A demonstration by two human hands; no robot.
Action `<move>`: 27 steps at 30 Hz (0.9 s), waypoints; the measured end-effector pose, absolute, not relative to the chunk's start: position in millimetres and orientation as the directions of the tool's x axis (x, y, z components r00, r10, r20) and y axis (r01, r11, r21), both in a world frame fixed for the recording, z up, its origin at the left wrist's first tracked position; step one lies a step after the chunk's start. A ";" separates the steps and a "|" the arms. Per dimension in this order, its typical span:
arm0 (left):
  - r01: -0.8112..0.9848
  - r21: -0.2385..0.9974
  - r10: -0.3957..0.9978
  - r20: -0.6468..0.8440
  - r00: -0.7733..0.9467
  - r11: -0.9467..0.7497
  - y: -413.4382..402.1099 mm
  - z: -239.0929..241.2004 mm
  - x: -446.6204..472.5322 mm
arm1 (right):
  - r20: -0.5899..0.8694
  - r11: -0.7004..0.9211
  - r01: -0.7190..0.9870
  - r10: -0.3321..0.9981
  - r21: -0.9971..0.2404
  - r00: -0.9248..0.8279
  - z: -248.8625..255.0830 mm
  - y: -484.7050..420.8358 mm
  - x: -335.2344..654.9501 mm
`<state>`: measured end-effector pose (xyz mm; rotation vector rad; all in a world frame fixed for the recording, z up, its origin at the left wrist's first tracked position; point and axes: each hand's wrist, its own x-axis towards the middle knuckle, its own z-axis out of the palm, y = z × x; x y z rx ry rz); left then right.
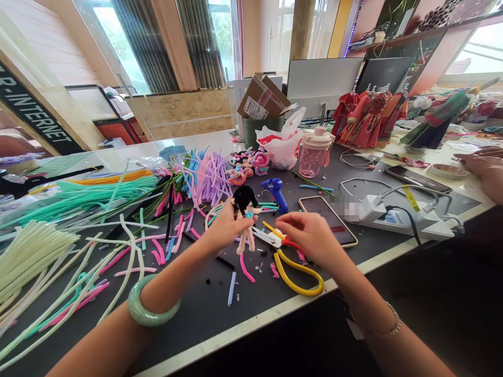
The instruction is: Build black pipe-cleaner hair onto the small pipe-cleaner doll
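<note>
Dark surface runs to a pale edge, some open room near the doll clamped upright in my left fingers; my right fingers curl beside yellow-handled scissors, whether gripping I cannot tell. Sign reads "R-INTERNET."

Bright, bkgd window lt, edges stretched

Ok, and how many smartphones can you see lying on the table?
2: a pale-rimmed rectangular smartphone beside the right hand, and a dark rectangular smartphone beyond the white plastic power strip. Others may be hidden.
</note>
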<state>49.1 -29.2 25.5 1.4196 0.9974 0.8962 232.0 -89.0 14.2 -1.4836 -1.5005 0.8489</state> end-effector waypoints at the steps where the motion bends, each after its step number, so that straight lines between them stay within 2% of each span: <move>1: 0.049 0.998 0.930 -0.056 0.363 0.041 -27.0 28.1 46.7 | 0.092 0.049 0.604 0.995 -0.795 0.041 12.7 -92.3 240.9; 3: -0.011 0.990 0.905 -0.121 0.408 0.138 -23.1 32.2 42.5 | -0.022 0.011 0.833 0.999 -0.553 -0.028 8.4 -100.5 254.4; 5: -0.057 0.981 0.880 -0.141 0.453 0.187 -19.2 33.7 38.9 | -0.129 0.027 0.920 0.988 -0.390 -0.084 3.6 -109.0 260.7; 10: -0.203 0.950 0.849 -0.101 0.518 0.237 -9.8 27.4 32.3 | -0.246 0.023 0.962 0.965 -0.271 -0.092 0.3 -118.6 255.6; 13: -0.279 0.928 0.849 -0.069 0.524 0.247 -6.5 22.7 29.1 | -0.262 0.040 0.969 0.959 -0.244 -0.106 1.9 -116.3 250.9; 21: -0.393 0.886 0.849 -0.001 0.529 0.247 -1.3 18.4 24.3 | -0.239 0.044 0.959 0.964 -0.278 -0.114 2.6 -108.6 247.5; 27: -0.416 0.864 0.861 -0.040 0.506 0.284 2.1 18.8 19.9 | -0.169 0.010 0.930 0.983 -0.367 -0.077 8.9 -109.6 256.7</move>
